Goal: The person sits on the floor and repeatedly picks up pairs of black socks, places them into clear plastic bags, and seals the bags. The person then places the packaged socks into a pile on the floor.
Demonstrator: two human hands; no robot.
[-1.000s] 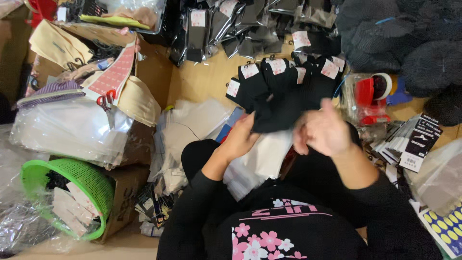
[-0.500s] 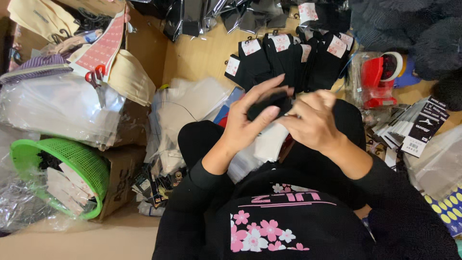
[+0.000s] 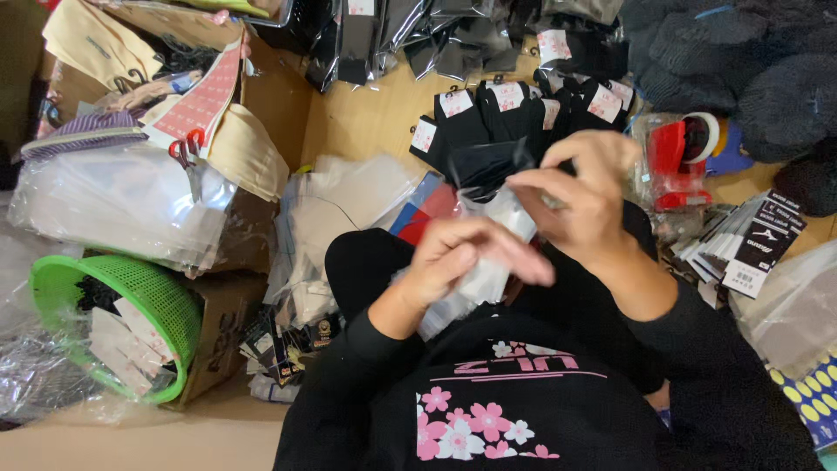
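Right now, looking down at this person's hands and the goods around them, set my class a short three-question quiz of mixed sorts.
1. True or false: both hands are on the clear plastic bag.
2. Multiple choice: the green mesh basket lies (A) at the picture's left, tipped on its side, (B) at the picture's right, (C) on the person's lap.
3. Fill in: the tape dispenser beyond the right hand is coloured ____.

Key
1. True: the left hand grips the bag low down, the right hand pinches its top, where a dark sock shows.
2. A
3. Red
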